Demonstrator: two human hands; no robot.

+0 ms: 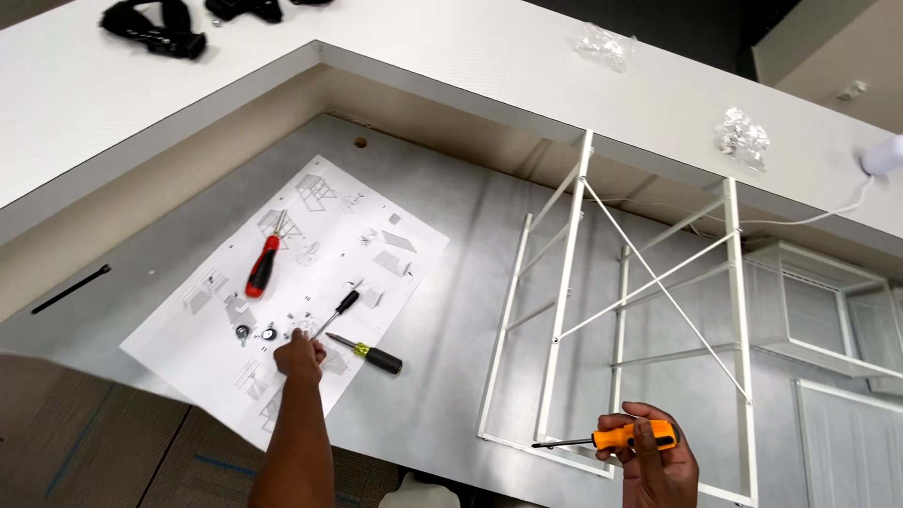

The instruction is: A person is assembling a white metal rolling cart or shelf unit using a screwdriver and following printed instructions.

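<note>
Because the small screws and washers (256,331) lie loose on the instruction sheet (292,282), I judge the main risk here is that a careless brush of my left hand (299,357) scatters them off the sheet, or nudges the sheet itself so they roll away across the grey floor panel (451,310). My left fingers (315,346) are pinched narrow at the sheet's lower part, touching or just over tiny parts; whether they hold one I cannot tell. The washers sit just left of those fingers, the black-handled screwdriver (339,310) just above them, the yellow-and-black screwdriver (372,355) just to their right, the red screwdriver (264,263) further up the sheet. My right hand (658,461), well right of the sheet by the white wire rack frame (564,310), is closed around an orange screwdriver (625,437); its tip could scrape that frame.
</note>
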